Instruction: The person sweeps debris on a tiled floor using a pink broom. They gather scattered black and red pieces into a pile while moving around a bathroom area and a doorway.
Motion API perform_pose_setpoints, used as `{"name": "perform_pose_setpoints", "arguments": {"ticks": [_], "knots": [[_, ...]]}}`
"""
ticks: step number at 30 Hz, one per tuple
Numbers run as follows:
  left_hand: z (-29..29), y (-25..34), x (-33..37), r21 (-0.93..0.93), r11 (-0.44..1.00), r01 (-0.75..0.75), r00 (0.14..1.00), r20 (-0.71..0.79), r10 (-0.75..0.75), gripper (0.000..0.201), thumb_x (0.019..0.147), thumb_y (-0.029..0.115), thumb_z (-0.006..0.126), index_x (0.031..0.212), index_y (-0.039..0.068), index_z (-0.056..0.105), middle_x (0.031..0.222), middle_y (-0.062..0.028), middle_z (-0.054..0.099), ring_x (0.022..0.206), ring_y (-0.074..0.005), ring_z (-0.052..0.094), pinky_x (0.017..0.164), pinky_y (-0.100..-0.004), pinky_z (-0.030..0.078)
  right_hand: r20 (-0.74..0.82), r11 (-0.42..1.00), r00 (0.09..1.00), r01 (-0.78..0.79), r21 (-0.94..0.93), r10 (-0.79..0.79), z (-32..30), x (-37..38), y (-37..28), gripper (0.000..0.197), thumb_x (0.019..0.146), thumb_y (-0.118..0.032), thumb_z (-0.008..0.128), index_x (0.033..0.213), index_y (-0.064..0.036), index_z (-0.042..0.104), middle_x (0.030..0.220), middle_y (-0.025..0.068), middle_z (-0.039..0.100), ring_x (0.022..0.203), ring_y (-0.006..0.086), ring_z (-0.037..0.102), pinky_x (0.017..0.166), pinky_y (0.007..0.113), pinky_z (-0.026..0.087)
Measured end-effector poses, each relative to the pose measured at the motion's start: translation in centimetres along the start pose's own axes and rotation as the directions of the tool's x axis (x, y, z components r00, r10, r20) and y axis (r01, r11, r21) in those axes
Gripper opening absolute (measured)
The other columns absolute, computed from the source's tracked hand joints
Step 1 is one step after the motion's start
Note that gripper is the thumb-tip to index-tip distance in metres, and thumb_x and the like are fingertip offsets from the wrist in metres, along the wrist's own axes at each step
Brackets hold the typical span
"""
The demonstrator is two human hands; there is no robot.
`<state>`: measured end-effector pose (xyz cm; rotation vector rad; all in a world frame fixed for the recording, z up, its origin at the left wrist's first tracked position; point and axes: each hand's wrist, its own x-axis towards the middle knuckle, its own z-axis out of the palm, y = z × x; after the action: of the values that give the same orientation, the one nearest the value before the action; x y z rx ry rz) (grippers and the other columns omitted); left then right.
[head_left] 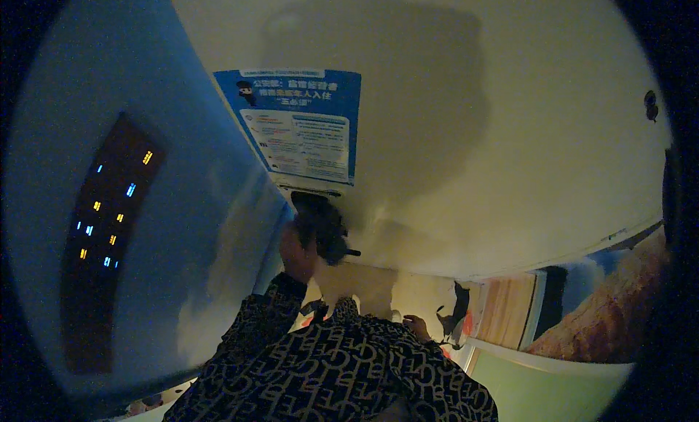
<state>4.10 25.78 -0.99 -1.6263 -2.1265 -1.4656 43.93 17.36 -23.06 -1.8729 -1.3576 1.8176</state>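
Observation:
My left hand is raised in front of the pale panel, its fingers closed round a dark, crumpled cloth. The cloth is pressed against the panel's left edge, just below a blue and white poster. A short black bar, like a handle, sticks out beside the cloth; what it joins is hidden. Low at my right side, my right hand shows only in part. Its fingers look loosely apart and nothing shows in them.
The broad pale panel has a small dark fitting at its far right. On the left, a blue wall carries a brown strip with yellow and blue lights. A wood-toned piece and a pale green surface lie at lower right.

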Motion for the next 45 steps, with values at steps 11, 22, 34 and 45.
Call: {"name": "perform_pose_setpoints", "arguments": {"ticks": [11, 22, 34, 45], "knots": [[1.4, 6.4, 6.9, -0.041, 0.985, -0.166, 0.971, -0.182, 0.156, 0.069, 0.087, 0.013, 0.056, 0.141, -0.012, 0.023, 0.147, -0.0285, 0.025, 0.136, -0.0429, 0.027, 0.113, -0.0443, 0.022, -0.087, 0.983, 0.980, -0.176, 0.057, 0.181, -9.6, 3.8, 7.1, 0.035, 0.091, -0.022, 0.061, 0.117, 0.0014, 0.056, 0.091, 0.0139, 0.066, 0.072, 0.0238, 0.065, 0.064, 0.036, 0.054], [-4.7, 16.8, 23.1, -0.324, 0.882, -0.343, 0.885, -0.426, 0.187, 0.066, 0.091, 0.018, 0.055, 0.141, -0.012, 0.022, 0.151, -0.0301, 0.017, 0.140, -0.0433, 0.019, 0.115, -0.0444, 0.014, -0.066, 0.994, 0.997, -0.045, -0.096, 0.039, -10.6, 6.9, -3.6, 0.032, 0.090, -0.026, 0.060, 0.110, -0.0006, 0.059, 0.089, 0.0125, 0.066, 0.073, 0.0232, 0.065, 0.065, 0.038, 0.054], [1.5, 19.8, 21.7, 0.119, 0.397, -0.910, 0.400, 0.003, 0.916, 0.087, 0.070, 0.042, 0.072, 0.140, 0.005, 0.037, 0.149, -0.0288, 0.023, 0.140, -0.0509, 0.011, 0.112, -0.0617, 0.009, -0.032, 0.984, 0.999, 0.002, -0.179, -0.008, -10.7, 8.9, -8.7, 0.030, 0.090, -0.030, 0.059, 0.103, -0.0029, 0.061, 0.086, 0.0109, 0.066, 0.073, 0.0226, 0.065, 0.066, 0.040, 0.053], [-7.2, 28.3, 34.9, 0.175, 0.746, -0.642, 0.531, -0.600, 0.598, 0.086, 0.081, 0.044, 0.069, 0.141, -0.004, 0.029, 0.148, -0.0293, 0.025, 0.140, -0.0463, 0.017, 0.111, -0.0599, 0.011, -0.140, 0.989, 0.990, -0.019, -0.147, -0.002, -14.1, 6.4, -3.8, 0.030, 0.090, -0.034, 0.058, 0.096, -0.0049, 0.063, 0.083, 0.0095, 0.067, 0.073, 0.0220, 0.064, 0.067, 0.041, 0.053]]}}
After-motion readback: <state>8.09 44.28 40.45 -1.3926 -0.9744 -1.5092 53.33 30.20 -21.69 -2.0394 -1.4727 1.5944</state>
